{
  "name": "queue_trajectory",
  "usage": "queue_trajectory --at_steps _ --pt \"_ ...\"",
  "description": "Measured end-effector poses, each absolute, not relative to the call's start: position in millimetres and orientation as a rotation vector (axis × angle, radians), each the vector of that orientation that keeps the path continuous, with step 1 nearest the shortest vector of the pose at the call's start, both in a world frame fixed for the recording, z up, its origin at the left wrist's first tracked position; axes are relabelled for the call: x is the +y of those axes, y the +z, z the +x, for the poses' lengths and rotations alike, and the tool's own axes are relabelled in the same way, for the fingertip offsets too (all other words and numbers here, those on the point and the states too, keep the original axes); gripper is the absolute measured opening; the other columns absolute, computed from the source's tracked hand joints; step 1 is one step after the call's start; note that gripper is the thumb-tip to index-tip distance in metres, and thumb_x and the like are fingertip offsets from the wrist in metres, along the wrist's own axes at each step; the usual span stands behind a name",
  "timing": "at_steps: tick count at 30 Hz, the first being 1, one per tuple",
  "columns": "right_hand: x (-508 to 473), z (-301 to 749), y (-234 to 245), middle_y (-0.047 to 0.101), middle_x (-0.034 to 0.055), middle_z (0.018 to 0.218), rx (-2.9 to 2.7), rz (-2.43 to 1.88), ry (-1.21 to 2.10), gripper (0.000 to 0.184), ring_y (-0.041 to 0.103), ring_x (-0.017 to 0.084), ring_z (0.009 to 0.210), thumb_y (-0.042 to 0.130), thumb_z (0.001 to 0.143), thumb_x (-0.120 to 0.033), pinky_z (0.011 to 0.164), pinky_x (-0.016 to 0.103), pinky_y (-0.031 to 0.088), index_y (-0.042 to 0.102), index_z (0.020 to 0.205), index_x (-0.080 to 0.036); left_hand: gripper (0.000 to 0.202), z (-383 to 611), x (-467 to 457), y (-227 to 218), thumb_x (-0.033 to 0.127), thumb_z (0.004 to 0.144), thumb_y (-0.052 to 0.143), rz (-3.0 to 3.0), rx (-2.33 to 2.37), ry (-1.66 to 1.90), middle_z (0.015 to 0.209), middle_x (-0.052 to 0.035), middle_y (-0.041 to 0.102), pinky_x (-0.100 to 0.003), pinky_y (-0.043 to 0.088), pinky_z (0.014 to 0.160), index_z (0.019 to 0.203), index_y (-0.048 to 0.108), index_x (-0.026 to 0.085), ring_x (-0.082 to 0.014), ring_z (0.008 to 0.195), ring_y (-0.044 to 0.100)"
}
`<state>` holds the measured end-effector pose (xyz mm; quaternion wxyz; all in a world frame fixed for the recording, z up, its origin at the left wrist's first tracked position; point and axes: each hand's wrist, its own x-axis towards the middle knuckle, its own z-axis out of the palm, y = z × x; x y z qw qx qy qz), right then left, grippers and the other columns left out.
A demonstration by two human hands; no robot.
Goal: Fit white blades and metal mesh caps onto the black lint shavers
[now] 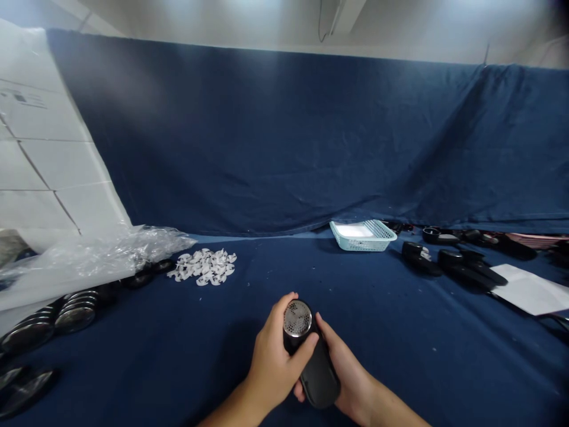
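**One black device (323, 379) held between two hands**

At the frame's lower centre, the left hand (273, 359) wraps the device's left side, thumb across its front below the round perforated metal head (297, 318). The right hand (353, 379) cups its right side. Each grip is clamped on the device. Right of centre, a pale-blue basket (364, 244) on the blue-covered bench (178, 356) holds something flat and white (353, 230).

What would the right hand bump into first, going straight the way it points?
The right hand touches the black shaver, so that comes first; beyond it, probably the left hand, though depth is unclear.
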<state>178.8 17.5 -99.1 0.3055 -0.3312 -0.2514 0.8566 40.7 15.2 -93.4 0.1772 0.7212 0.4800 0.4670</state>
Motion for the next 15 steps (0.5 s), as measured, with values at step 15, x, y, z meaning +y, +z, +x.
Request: queue_trajectory --at_steps 15 --pt "12.6 181.2 -101.5 0.067 0.0101 0.06 -0.852 -0.895 2.151 0.076 0.062 0.018 0.05 0.034 0.083 -0.076 0.053 0.027 0.049 0.07 0.088 -0.009 0.055 38.7 12.4 -93.8 0.028 0.086 0.058 2.113 1.297 1.378 0.132 -0.0094 0.051 -0.04 0.044 0.101 0.135 0.031 0.025 -0.0237 0.12 0.053"
